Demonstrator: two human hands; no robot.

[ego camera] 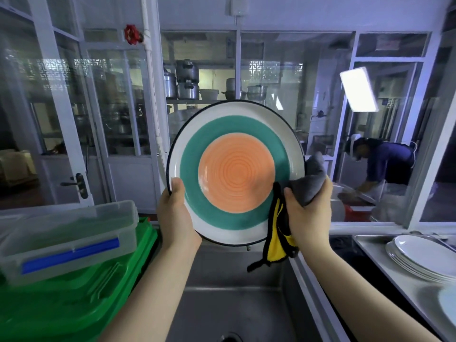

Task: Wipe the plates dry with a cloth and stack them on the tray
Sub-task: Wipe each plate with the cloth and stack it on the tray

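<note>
Sink [234, 299] at frame bottom; plate [235, 172] raised upright above it, centre frame.
Left hand [176, 213] clamps the rim, steadying it; right hand [307, 213], fingers bunched round the cloth [302, 191], presses its right edge to wipe.

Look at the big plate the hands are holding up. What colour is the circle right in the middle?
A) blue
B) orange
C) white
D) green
B: the plate has an orange centre with a green ring around it and a white band out to its dark rim, held by the left hand while the right hand grips the grey and yellow cloth.
</note>
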